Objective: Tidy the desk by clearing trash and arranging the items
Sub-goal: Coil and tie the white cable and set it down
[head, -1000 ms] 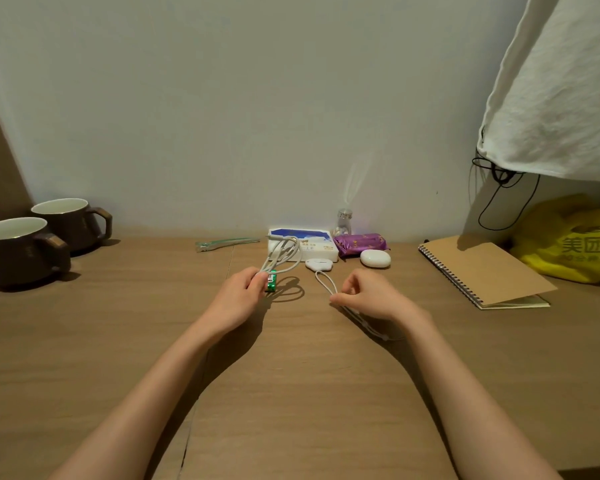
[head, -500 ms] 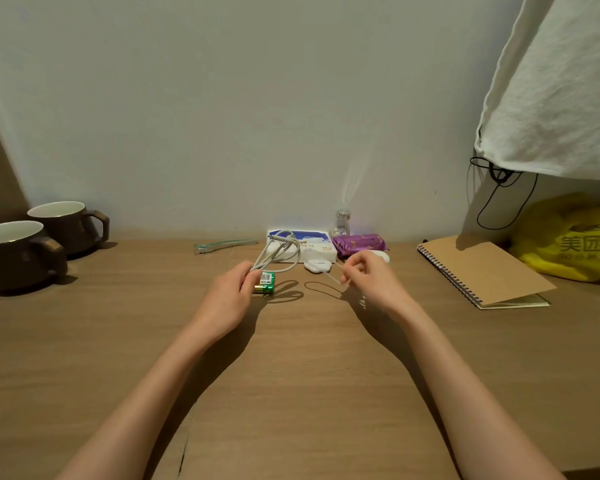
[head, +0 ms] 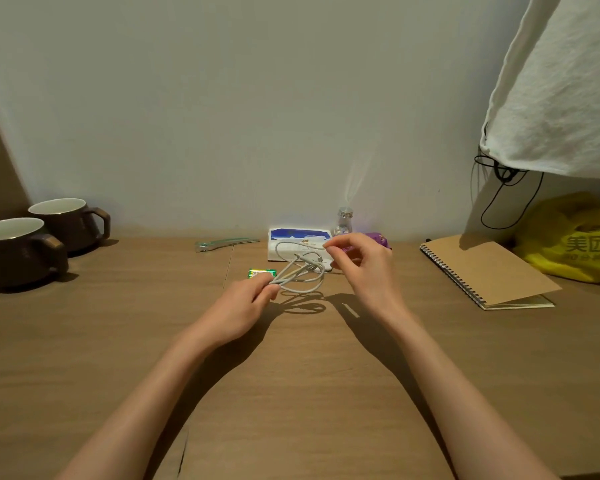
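The left hand's [head: 241, 308] fingers [head: 266, 283] are curled narrow, thumb against forefinger, pinching several gathered strands of a thin white cable [head: 286, 273]. The right hand's [head: 366, 271] fingers [head: 334, 250] pinch a single strand of the same cable a little higher and farther back. Between the two hands the smooth, rubbery cord hangs in loose oval loops just above the tabletop [head: 302, 393], with its shadow on the wood below. The tabletop is matte, light-brown wood grain.

Just behind the left fingertips lies a small green battery [head: 262, 272]. Behind the loops, a soft white and blue tissue pack [head: 297, 236] sits by the wall, with a small glass bottle [head: 343, 220] with a metal cap beside it and a crinkled purple packet [head: 380, 239] partly hidden by the right hand. To the right a spiral-bound kraft notebook [head: 485, 268] lies flat, near a yellow plastic bag [head: 575, 237]. Two glossy brown mugs [head: 18, 252] stand far left.
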### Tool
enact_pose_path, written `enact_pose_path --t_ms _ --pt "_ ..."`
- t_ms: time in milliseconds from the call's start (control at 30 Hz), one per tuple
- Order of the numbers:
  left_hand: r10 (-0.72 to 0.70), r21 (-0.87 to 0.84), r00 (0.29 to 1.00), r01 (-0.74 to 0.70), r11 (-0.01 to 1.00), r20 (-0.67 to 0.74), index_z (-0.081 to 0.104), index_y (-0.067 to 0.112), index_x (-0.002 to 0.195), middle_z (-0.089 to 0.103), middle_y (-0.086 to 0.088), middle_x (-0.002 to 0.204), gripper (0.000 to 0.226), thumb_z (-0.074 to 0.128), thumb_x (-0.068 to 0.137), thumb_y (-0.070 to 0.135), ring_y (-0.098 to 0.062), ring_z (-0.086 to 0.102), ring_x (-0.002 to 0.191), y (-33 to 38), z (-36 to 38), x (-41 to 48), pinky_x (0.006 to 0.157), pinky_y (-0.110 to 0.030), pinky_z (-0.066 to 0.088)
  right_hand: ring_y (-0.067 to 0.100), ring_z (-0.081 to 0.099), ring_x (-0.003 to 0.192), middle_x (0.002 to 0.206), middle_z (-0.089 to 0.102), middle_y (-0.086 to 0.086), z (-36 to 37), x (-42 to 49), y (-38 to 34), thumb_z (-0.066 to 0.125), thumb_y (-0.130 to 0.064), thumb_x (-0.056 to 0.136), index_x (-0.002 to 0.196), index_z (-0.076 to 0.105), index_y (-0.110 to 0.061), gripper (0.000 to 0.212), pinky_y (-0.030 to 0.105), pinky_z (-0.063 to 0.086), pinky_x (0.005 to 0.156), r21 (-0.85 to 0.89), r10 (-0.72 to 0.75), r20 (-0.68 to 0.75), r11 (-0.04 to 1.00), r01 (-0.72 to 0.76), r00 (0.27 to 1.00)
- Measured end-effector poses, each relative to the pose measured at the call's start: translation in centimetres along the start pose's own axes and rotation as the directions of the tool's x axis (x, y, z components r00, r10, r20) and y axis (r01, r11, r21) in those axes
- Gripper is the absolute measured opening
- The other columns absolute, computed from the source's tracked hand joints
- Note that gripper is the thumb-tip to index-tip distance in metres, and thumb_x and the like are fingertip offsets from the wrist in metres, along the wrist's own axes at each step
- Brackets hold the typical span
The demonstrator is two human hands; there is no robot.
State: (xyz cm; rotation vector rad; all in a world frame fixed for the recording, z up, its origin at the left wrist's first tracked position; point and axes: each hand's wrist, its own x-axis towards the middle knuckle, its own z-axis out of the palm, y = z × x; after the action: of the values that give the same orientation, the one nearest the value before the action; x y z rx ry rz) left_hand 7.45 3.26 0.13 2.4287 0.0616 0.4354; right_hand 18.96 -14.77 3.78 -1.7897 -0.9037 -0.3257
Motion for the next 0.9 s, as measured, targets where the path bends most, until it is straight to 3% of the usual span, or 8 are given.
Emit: enact_pose_path --t_ms 167,367,500,600,700,767,900 --pt "-0.061 -0.001 0.998 0.061 0.998 -0.027 0.045 0.026 0.07 0.048 0.007 0.066 0.031 0.038 0.1 0.023 -0.007 0.042 0.062 0.2 -0.2 0.2 0.056 -0.021 0.03 0.009 0.061 0.078 0.089 0.065 -0.013 0.1 -0.1 -0.8 0.065 -0.018 0.09 0.091 0.07 -0.024 0.008 0.027 0.052 0.068 0.036 -0.068 0.032 0.997 0.066 0.997" --pt "-0.137 -0.048 0.99 0.135 0.99 -0.026 0.046 0.021 0.069 0.045 0.004 0.064 0.032 0.038 0.1 0.023 -0.01 0.038 0.059 0.3 -0.4 0.4 0.057 -0.029 0.028 0.007 0.059 0.081 0.092 0.067 -0.008 0.8 -0.7 -1.2 0.065 -0.018 0.089 0.094 0.072 -0.024 0.011 0.028 0.049 0.069 0.091 -0.091 0.268 0.993 0.069 0.959" --pt "-0.143 0.125 0.988 0.149 0.981 -0.053 0.046 0.024 0.074 0.051 0.006 0.068 0.027 0.04 0.1 0.024 -0.011 0.046 0.062 -0.1 0.1 0.0 0.055 -0.028 0.03 0.015 0.058 0.08 0.092 0.067 -0.003 1.7 -1.2 -1.5 0.066 -0.018 0.088 0.097 0.073 -0.021 0.012 0.03 0.047 0.067 0.139 -0.081 0.322 0.99 0.037 0.943" --pt "-0.148 0.141 0.986 0.158 0.977 -0.081 0.049 0.022 0.081 0.055 0.003 0.074 0.021 0.04 0.099 0.023 -0.015 0.05 0.066 0.1 0.2 -0.1 0.058 -0.029 0.033 0.007 0.057 0.076 0.094 0.067 -0.005 2.1 -1.4 -1.6 0.066 -0.019 0.088 0.1 0.073 -0.019 0.013 0.02 0.047 0.063 0.112 -0.07 0.396 0.993 0.028 0.916" --pt "-0.218 0.03 0.969 0.223 0.974 -0.118 0.051 0.016 0.076 0.051 0.001 0.068 0.028 0.039 0.1 0.023 -0.017 0.046 0.064 0.3 -0.5 0.4 0.058 -0.032 0.031 0.001 0.05 0.066 0.092 0.065 -0.01 2.0 -1.4 -1.4 0.064 -0.021 0.09 0.097 0.07 -0.025 0.01 0.016 0.04 0.059 -0.011 -0.062 0.372 0.997 0.071 0.926" --pt "-0.3 -0.163 0.949 0.283 0.945 -0.095 0.05 0.015 0.073 0.048 0.002 0.064 0.032 0.037 0.1 0.024 -0.015 0.043 0.058 0.3 -1.1 0.7 0.054 -0.03 0.031 -0.004 0.049 0.069 0.092 0.061 -0.012 1.7 -1.2 -1.0 0.06 -0.022 0.093 0.092 0.064 -0.028 0.007 0.013 0.037 0.061 -0.111 -0.027 0.338 0.991 0.068 0.941" --pt "-0.399 -0.533 0.916 0.361 0.765 0.047 0.045 0.017 0.073 0.042 0.003 0.059 0.032 0.033 0.102 0.021 -0.003 0.038 0.038 1.1 -1.8 0.6 0.038 -0.013 0.029 -0.003 0.052 0.071 0.094 0.061 -0.01 1.8 -1.2 -0.2 0.052 -0.025 0.097 0.099 0.054 -0.024 0.003 0.013 0.037 0.063 -0.216 0.075 0.396 0.976 0.013 0.915"
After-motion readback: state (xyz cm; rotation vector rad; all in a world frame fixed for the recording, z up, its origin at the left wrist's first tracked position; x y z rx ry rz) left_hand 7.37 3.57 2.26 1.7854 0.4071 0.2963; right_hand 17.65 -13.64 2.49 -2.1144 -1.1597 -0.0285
